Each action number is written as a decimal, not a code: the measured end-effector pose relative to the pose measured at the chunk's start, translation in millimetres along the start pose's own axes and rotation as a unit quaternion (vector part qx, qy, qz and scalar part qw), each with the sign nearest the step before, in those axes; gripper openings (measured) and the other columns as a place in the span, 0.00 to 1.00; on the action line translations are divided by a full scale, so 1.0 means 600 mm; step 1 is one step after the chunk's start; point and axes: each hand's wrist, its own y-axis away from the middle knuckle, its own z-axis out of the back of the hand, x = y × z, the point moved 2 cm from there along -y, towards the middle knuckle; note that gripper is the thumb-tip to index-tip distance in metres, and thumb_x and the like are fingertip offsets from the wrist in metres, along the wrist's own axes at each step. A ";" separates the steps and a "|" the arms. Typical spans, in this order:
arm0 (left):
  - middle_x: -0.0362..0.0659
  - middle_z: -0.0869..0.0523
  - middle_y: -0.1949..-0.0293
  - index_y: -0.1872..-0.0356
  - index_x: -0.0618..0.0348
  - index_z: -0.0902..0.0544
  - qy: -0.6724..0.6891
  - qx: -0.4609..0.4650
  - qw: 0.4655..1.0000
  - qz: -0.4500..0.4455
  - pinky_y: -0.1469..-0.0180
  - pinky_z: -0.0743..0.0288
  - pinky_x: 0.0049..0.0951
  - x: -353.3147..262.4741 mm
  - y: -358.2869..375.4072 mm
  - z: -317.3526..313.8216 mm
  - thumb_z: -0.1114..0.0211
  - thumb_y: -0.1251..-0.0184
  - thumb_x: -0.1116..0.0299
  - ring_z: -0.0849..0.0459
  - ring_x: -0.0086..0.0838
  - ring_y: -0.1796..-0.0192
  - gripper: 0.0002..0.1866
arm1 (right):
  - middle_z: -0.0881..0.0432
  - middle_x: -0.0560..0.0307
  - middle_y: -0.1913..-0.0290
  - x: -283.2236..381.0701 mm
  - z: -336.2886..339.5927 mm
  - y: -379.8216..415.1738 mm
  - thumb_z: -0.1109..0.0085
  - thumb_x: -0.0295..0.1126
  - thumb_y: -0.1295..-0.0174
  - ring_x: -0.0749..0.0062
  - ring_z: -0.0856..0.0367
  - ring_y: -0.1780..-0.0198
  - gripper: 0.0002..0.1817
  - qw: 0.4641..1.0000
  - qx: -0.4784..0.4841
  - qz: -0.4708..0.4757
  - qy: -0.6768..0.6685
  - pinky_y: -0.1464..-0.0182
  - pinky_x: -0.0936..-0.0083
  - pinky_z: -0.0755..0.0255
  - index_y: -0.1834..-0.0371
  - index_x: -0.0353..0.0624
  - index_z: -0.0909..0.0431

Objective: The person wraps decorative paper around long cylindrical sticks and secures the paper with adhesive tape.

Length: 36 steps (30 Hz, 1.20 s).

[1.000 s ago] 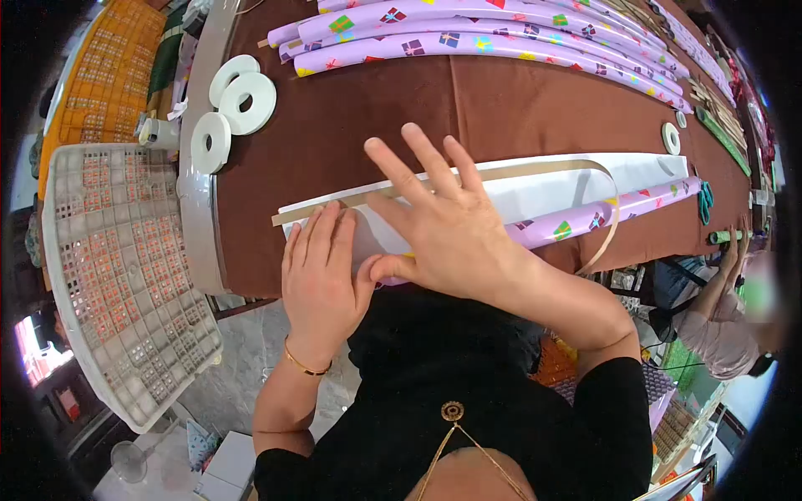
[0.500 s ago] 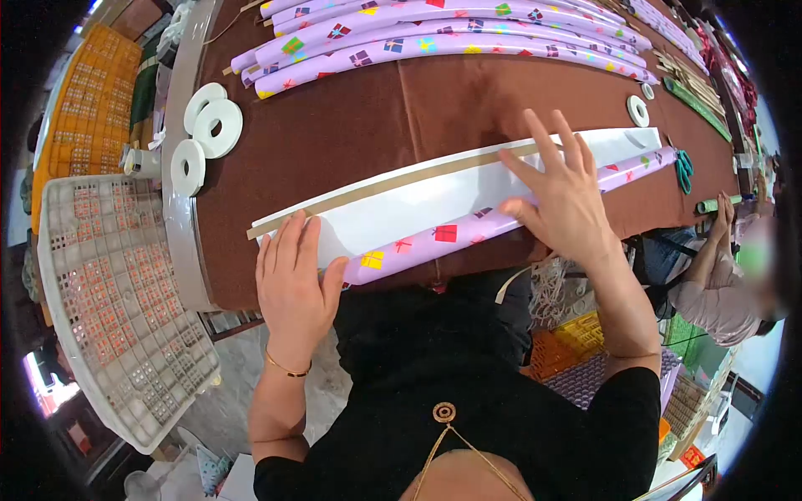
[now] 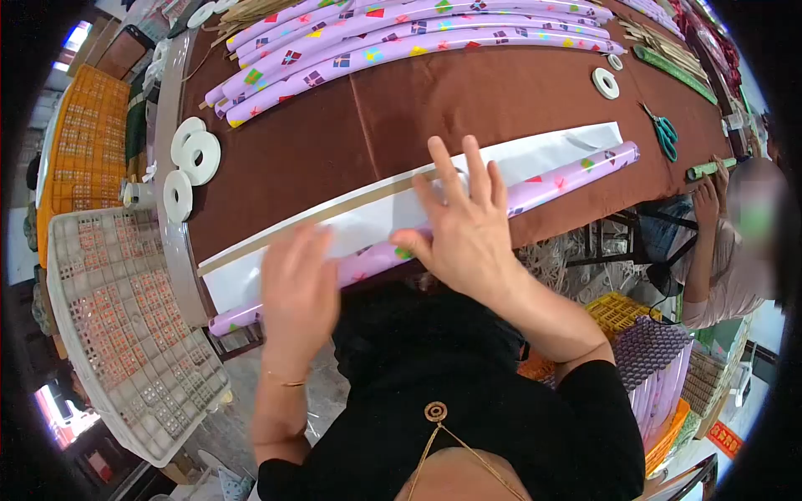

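Observation:
A lilac wrapping paper roll (image 3: 543, 190) with a printed gift-box pattern lies slantwise along the table's near edge. Its unrolled flap shows a white underside (image 3: 359, 224), with a narrow brown strip (image 3: 309, 219) running along the far edge. My right hand (image 3: 472, 238) is spread over the middle of the roll, fingers stretched across the white flap and thumb over the lilac part. Over the roll's left part is my left hand (image 3: 296, 288), blurred by motion, fingers extended and thumb apart. It hides a piece of the paper and strip.
Finished-looking lilac rolls (image 3: 401, 46) lie across the back. White tape rolls (image 3: 200, 156) sit at the left edge, another tape roll (image 3: 606, 83) at right near teal scissors (image 3: 665, 138). A plastic crate (image 3: 125, 317) stands left. A co-worker's hands (image 3: 708, 192) hold a green roll (image 3: 710, 169).
My right hand has moved left along the roll. My left hand has lifted off the paper's left end, and the paper lies further left in view, as does the whole table scene.

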 end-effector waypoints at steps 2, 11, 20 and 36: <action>0.54 0.20 0.46 0.46 0.65 0.22 0.049 -0.003 0.996 -0.075 0.38 0.32 0.47 -0.056 -0.041 -0.024 0.37 0.39 0.71 0.23 0.47 0.44 0.19 | 0.45 0.46 0.26 0.011 -0.007 0.001 0.36 0.47 0.44 0.38 0.51 0.26 0.27 1.000 -0.008 -0.011 -0.023 0.33 0.38 0.48 0.47 0.38 0.20; 0.54 0.20 0.47 0.43 0.68 0.25 0.084 -0.004 0.993 -0.086 0.42 0.28 0.39 -0.095 -0.084 -0.088 0.34 0.39 0.57 0.22 0.45 0.44 0.28 | 0.27 0.48 0.39 -0.054 0.023 -0.014 0.34 0.28 0.50 0.50 0.29 0.41 0.19 0.988 -0.064 -0.117 -0.081 0.44 0.55 0.36 0.52 0.40 0.22; 0.52 0.20 0.44 0.43 0.66 0.23 0.040 0.028 0.996 -0.072 0.42 0.27 0.38 -0.098 -0.087 -0.090 0.33 0.41 0.53 0.21 0.43 0.43 0.31 | 0.20 0.49 0.78 -0.198 0.072 -0.021 0.41 0.29 0.41 0.72 0.23 0.76 0.09 0.956 0.017 -0.217 -0.197 0.70 0.73 0.29 0.66 0.32 0.18; 0.53 0.22 0.41 0.40 0.66 0.26 0.042 0.089 0.994 -0.049 0.40 0.30 0.41 -0.097 -0.091 -0.091 0.36 0.36 0.50 0.24 0.46 0.39 0.32 | 0.19 0.55 0.81 -0.342 0.115 -0.008 0.34 0.30 0.47 0.80 0.23 0.78 0.11 0.945 0.006 -0.316 -0.086 0.73 0.78 0.30 0.73 0.30 0.19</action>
